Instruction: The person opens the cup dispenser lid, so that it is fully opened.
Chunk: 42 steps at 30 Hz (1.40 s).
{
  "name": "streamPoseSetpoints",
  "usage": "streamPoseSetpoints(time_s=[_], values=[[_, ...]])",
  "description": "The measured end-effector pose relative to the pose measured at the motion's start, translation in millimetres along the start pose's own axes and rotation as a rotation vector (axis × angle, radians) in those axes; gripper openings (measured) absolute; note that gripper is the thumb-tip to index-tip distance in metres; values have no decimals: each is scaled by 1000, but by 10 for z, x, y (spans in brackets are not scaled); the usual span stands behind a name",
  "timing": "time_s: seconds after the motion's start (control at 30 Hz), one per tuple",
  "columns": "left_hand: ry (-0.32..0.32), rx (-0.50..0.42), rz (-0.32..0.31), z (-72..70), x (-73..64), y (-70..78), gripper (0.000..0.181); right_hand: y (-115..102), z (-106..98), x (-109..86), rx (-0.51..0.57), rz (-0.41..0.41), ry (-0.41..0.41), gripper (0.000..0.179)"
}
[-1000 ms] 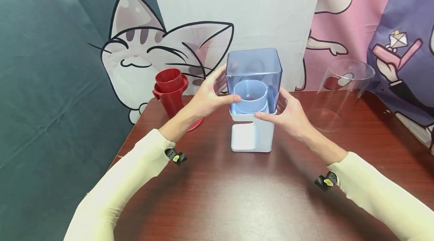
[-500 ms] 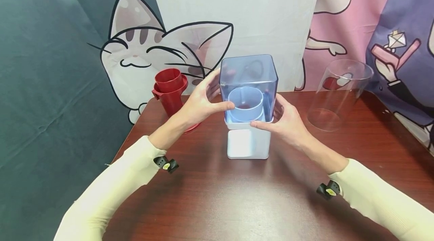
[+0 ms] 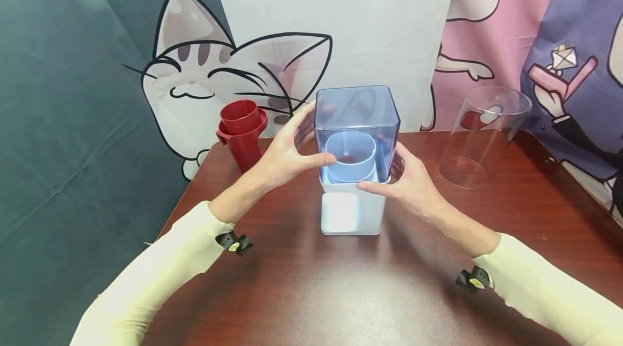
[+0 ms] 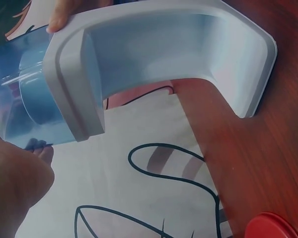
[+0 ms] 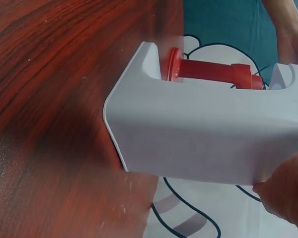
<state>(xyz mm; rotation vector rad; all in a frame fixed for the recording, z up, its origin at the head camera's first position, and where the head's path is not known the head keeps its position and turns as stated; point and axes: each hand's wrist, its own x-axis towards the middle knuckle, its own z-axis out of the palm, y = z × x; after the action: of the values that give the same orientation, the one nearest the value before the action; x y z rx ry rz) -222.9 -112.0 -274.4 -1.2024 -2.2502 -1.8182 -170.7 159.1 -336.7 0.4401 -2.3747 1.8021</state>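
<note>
A white C-shaped dispenser stand (image 3: 362, 215) is upright at the middle of the table. On it sits a translucent blue square cover (image 3: 357, 108) with a round blue tube (image 3: 350, 165) inside. My left hand (image 3: 289, 154) grips the cover's left side, thumb on the front and fingers behind. My right hand (image 3: 413, 184) grips the right side lower down, its thumb across the white rim under the cover. In the left wrist view the stand's hollow (image 4: 154, 52) shows. Its plain white back (image 5: 188, 129) fills the right wrist view. Whether the base touches the table fully, I cannot tell.
A red plastic tube holder (image 3: 243, 135) with a round foot stands at the back left, partly behind my left arm. A clear cylinder (image 3: 479, 135) stands at the back right. The wooden table (image 3: 350, 292) ends at a printed cloth backdrop (image 3: 379, 21).
The dispenser, with both hands on it, has come nearer to me and slightly left. The red holder and clear cylinder stay where they were.
</note>
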Motion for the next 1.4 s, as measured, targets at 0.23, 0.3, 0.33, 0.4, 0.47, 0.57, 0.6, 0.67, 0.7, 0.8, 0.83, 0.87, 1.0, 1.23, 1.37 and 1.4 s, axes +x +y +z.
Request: streamPoseSetpoints(time_s=[0.23,0.3,0.33,0.4,0.47,0.57,0.6,0.67,0.7,0.8,0.83,0.87,1.0,1.23,1.37,1.4], values=[[16,36,-17,2,-21,14,97,18,-4,10,-4,-5,-36,80],[20,37,-20,2,-26,15,97,25,-2,19,6,-12,-52,79],[22,36,-21,2,-28,17,97,29,-1,25,14,-15,-59,78],[27,40,-27,3,-28,22,97,35,-3,37,21,-17,-68,77],[33,45,-41,11,-25,32,99,39,-9,48,22,-20,-72,78],[48,56,-53,26,-5,46,100,38,-21,69,15,-15,-77,78],[53,52,-51,32,5,51,101,36,-25,79,13,-14,-81,78],[61,41,-32,46,38,58,103,30,-34,95,7,-11,-89,78],[65,35,-21,53,56,60,106,30,-38,105,1,-9,-93,79],[76,11,10,69,100,65,116,30,-46,128,-12,-9,-103,79],[79,6,13,71,111,66,114,32,-48,133,-15,-9,-106,80],[83,-1,13,73,119,67,109,34,-49,137,-17,-8,-109,80],[92,2,-17,71,121,79,89,47,-51,142,2,-11,-126,79],[82,50,-23,59,112,85,86,65,-67,155,-9,-26,-135,79],[70,62,-4,48,120,79,86,81,-75,167,-27,-30,-135,80],[67,63,-4,46,122,79,86,85,-79,167,-33,-30,-135,81]])
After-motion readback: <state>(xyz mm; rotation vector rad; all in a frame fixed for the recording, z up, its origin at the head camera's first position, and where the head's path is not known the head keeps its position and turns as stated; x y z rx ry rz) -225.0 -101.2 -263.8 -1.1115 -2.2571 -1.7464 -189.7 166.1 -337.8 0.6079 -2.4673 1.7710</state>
